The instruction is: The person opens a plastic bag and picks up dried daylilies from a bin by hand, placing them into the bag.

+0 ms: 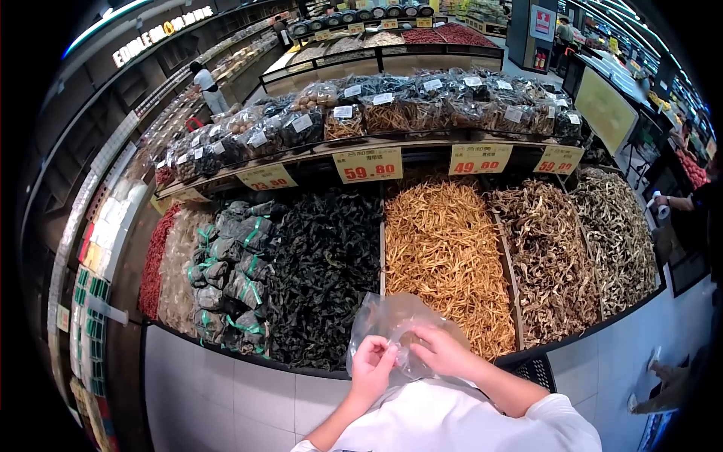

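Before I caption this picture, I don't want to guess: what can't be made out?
Head view:
- Clear plastic bag: partly hidden by left hand and right hand.
- White pack labels: print too small.
- Person at far right: cut off by dark lens edge.

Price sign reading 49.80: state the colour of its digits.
Its digits are red; the head view shows this best.

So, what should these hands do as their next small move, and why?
Probably ease the clear plastic bag apart, left hand drawing left and right hand drawing right. Both hands have fingers at its near part, its film looks loose and empty, and I can't make out a wide-open mouth.
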